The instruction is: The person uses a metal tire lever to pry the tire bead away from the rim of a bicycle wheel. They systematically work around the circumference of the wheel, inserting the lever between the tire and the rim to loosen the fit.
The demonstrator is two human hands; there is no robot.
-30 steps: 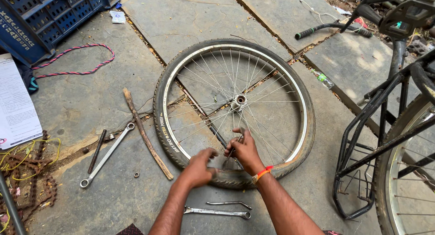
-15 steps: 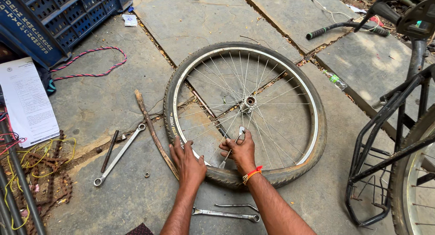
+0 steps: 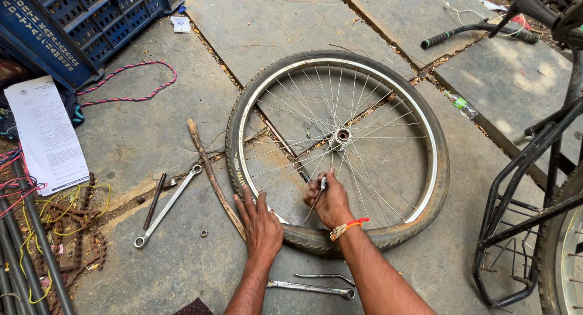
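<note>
A bicycle wheel (image 3: 425, 139) with a worn tyre, silver rim and spokes lies flat on the stone floor. My left hand (image 3: 261, 225) presses flat, fingers spread, on the near-left part of the tyre. My right hand (image 3: 331, 204), with an orange thread band at the wrist, is closed around a thin metal tool (image 3: 317, 201) that points down between the spokes at the near rim. The hub (image 3: 341, 135) sits at the wheel's centre.
A stick (image 3: 212, 174) lies along the wheel's left side, with a long ring spanner (image 3: 168, 204) and a rod (image 3: 154, 201) beyond. Two tyre levers (image 3: 316, 283) lie between my forearms. A blue crate (image 3: 73, 17), papers (image 3: 45, 133), a bicycle (image 3: 540, 199) stands at the right.
The view has shifted closer over the wheel. My left hand has moved up onto the tyre and flattened. My right hand still grips the tool at the near spokes.
</note>
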